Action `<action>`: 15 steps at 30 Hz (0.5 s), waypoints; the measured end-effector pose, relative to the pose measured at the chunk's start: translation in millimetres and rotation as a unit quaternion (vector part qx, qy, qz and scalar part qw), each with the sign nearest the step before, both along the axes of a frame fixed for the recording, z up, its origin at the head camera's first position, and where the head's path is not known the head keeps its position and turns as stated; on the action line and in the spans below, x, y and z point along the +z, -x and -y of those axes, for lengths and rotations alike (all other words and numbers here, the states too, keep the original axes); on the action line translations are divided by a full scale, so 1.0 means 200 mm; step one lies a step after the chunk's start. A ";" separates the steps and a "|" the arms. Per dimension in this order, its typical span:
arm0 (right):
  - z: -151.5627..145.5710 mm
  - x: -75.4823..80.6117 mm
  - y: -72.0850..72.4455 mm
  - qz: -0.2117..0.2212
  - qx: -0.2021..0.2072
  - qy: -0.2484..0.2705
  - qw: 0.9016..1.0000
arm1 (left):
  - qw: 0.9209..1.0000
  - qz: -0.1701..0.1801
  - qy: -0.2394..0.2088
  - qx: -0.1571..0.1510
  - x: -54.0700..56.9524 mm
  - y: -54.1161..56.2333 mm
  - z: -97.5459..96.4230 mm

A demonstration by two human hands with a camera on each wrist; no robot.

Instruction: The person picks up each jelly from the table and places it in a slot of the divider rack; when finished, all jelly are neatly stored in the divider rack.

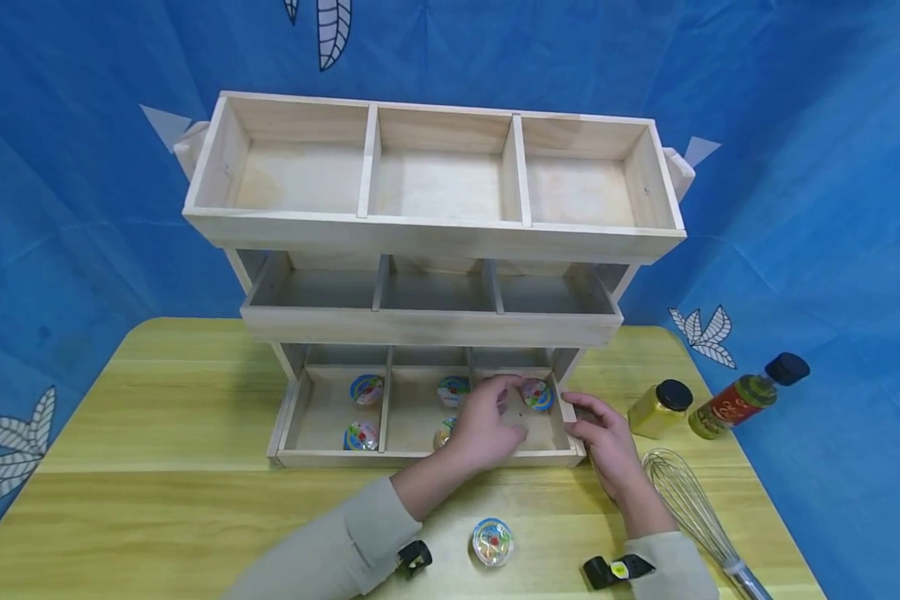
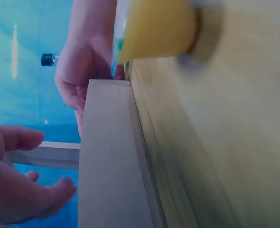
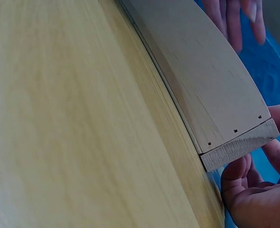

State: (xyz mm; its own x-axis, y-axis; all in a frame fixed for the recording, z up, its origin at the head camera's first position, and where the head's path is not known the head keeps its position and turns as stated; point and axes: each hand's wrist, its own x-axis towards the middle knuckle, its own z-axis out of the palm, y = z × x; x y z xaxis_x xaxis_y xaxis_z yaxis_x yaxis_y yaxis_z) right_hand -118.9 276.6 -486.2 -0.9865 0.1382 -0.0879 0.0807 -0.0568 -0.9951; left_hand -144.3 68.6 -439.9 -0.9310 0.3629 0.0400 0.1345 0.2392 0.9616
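A three-tier wooden rack point(image 1: 435, 327) stands on the table, each tier split into three compartments. My left hand point(image 1: 487, 425) reaches over the bottom tier, fingertips beside a jelly cup point(image 1: 536, 394) in the right compartment. Its thumb and fingers point(image 2: 59, 192) stand apart with nothing between them. At the bottom tier's right end, my right hand point(image 1: 607, 437) grips the side wall, fingers point(image 3: 235, 175) bent around the corner. Jelly cups point(image 1: 366, 389) lie in the left compartment, others point(image 1: 453, 391) in the middle one, partly hidden by my left hand. Another jelly cup point(image 1: 492, 542) stands in front.
Right of the rack are a yellow jar point(image 1: 658, 410) with a black lid and an oil bottle point(image 1: 742, 402). A wire whisk point(image 1: 693, 508) lies beside my right forearm. Blue cloth point(image 1: 810, 208) hangs behind the table point(image 1: 157, 500).
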 end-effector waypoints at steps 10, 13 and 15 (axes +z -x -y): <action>-0.02 -0.02 0.00 -0.018 0.004 -0.004 1.000 | 0.988 -0.016 -0.032 -0.150 -0.01 -0.19 0.25; -0.01 -0.02 0.00 -0.020 0.005 -0.004 1.000 | 0.979 -0.031 -0.013 -0.202 -0.03 -0.21 0.31; -0.01 -0.02 0.00 -0.018 0.004 -0.003 1.000 | 0.972 -0.038 0.008 -0.232 -0.05 -0.22 0.33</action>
State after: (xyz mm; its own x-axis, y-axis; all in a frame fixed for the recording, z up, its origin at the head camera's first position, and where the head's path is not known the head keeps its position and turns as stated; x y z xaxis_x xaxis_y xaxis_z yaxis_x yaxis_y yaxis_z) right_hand -118.9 278.5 -489.4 -0.9900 0.1310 -0.0519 0.0455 -0.0512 -0.9977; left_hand -99.7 1.8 -450.0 -0.6620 0.7436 0.0938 0.3019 0.1501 0.9415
